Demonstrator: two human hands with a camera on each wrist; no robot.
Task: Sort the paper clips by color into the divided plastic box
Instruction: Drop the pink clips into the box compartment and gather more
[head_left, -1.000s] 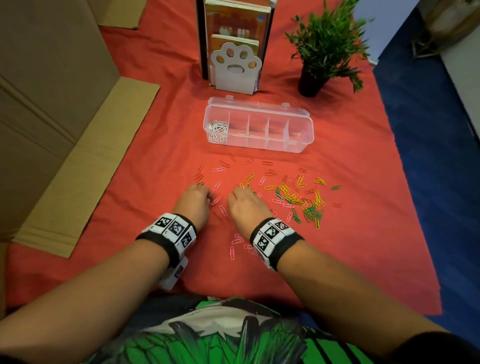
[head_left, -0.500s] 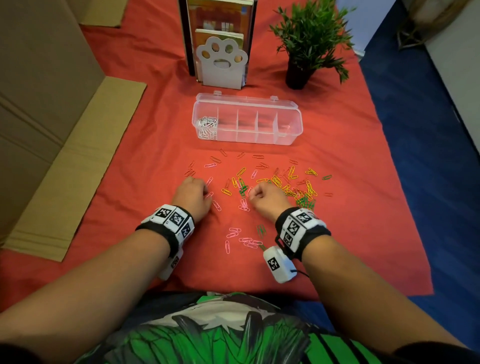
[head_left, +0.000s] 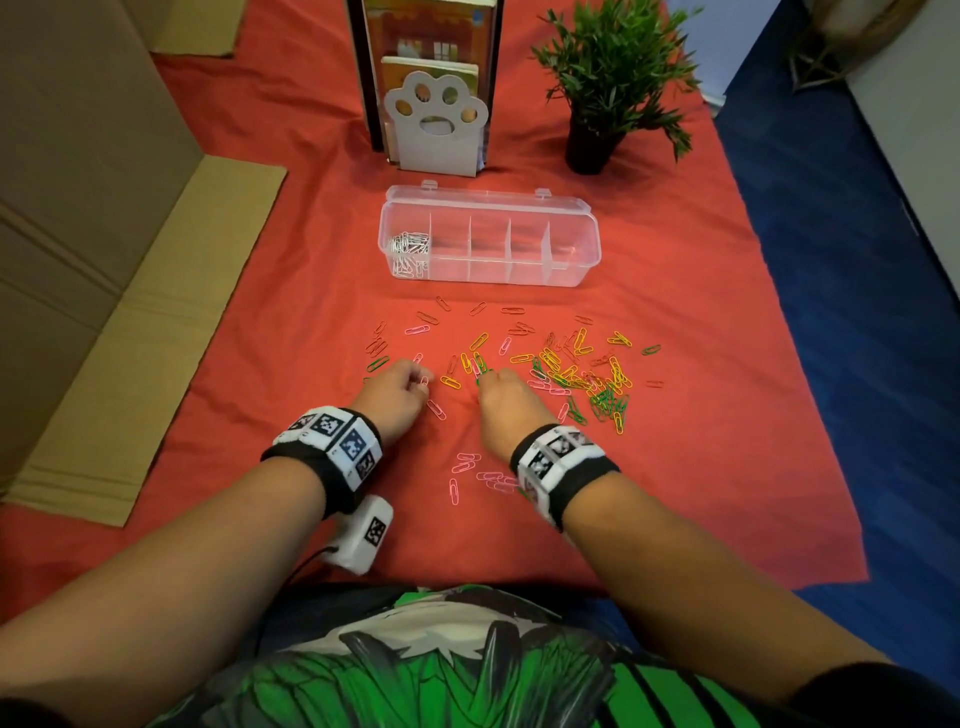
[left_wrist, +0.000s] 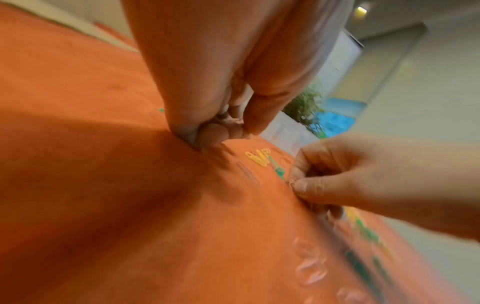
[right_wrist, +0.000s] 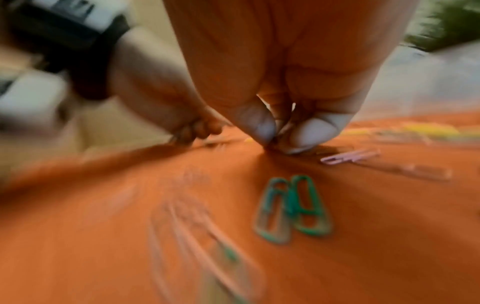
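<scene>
Head view: we see the right hand, half a second ago further right, now pinching at a green clip near the left hand, while the divided plastic box holds only silver clips in its leftmost compartment. Wrist views: both hands' fingers press together at the cloth, so pink clips remain unsorted.

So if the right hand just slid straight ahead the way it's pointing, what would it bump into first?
Most likely the green paper clip right at the tips of the right hand, with a yellow one just beyond. Farther along that line sits the divided plastic box, though depth is hard to judge.
</scene>
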